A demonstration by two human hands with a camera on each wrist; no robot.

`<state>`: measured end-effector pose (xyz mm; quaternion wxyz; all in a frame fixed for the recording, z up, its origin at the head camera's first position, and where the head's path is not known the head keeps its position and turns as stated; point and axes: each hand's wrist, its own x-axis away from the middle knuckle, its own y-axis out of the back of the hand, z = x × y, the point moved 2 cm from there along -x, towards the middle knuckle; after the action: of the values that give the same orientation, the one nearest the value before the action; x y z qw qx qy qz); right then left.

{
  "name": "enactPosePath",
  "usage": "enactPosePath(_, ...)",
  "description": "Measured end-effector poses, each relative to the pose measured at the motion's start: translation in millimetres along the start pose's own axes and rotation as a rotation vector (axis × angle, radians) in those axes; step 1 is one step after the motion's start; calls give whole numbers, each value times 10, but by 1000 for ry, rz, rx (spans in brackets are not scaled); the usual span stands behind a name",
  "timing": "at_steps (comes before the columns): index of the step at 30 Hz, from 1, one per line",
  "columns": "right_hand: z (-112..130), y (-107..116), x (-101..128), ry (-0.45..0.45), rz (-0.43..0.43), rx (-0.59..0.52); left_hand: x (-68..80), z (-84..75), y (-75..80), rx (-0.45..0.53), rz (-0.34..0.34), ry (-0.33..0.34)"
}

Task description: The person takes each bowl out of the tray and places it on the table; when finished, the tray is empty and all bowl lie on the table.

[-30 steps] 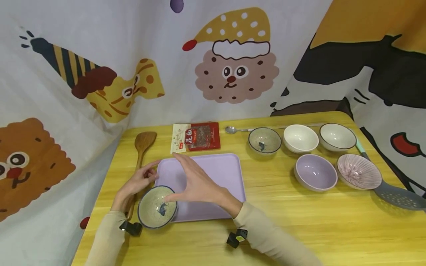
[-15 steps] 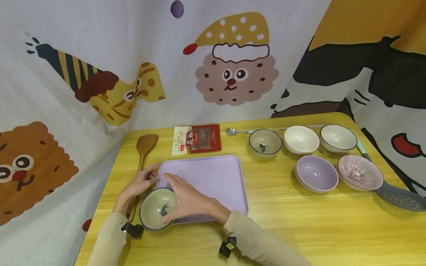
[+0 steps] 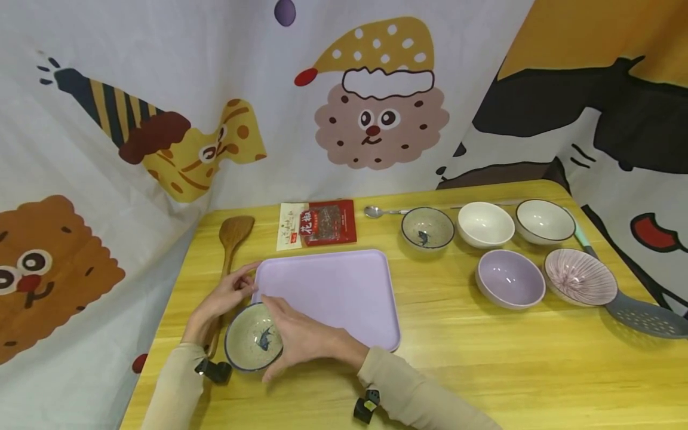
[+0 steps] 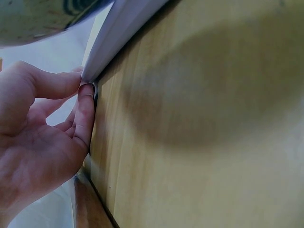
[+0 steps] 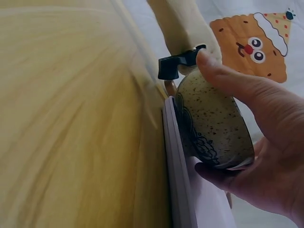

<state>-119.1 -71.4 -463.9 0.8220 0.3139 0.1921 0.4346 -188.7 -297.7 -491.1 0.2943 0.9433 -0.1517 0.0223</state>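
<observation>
At the near left corner of a lilac tray [image 3: 335,292], a speckled bowl [image 3: 248,341] with a blue rim and a fish drawn inside juts past the tray's edge. My right hand [image 3: 305,338] grips the bowl from its right side, the thumb on the near side and the fingers at the far side. In the right wrist view, the bowl's blue-patterned outside [image 5: 216,118] shows between thumb and fingers. My left hand [image 3: 221,296] pinches the tray's left edge between thumb and fingertip, seen close in the left wrist view, where the tray rim [image 4: 121,35] runs up from the fingers.
Left of the tray lies a wooden spatula [image 3: 234,233], partly behind my left hand. A red spice packet [image 3: 322,222] and a spoon [image 3: 374,211] lie behind the tray. Several bowls stand to the right, including a purple one [image 3: 510,279], beside a grey slotted turner [image 3: 647,316].
My right hand has moved left and down from above the tray onto the bowl's right side and closed on it. The left hand stays at the tray's edge.
</observation>
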Motion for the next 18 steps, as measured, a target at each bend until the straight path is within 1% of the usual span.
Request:
enactPosePath(5,0,-14,-1,11,-31,13,6,-16,1,3,-4,-2)
enactPosePath(11,-17,-28,-4,14,-81,-25,17,-31,-8,10,-6,4)
enactPosePath(13,-28,-31,-4,23,-106,-47,20,-36,-12,10,-5,9)
enactPosePath(18,-42,-10,16,30,-193,-60,14,-30,-14,3,-8,19)
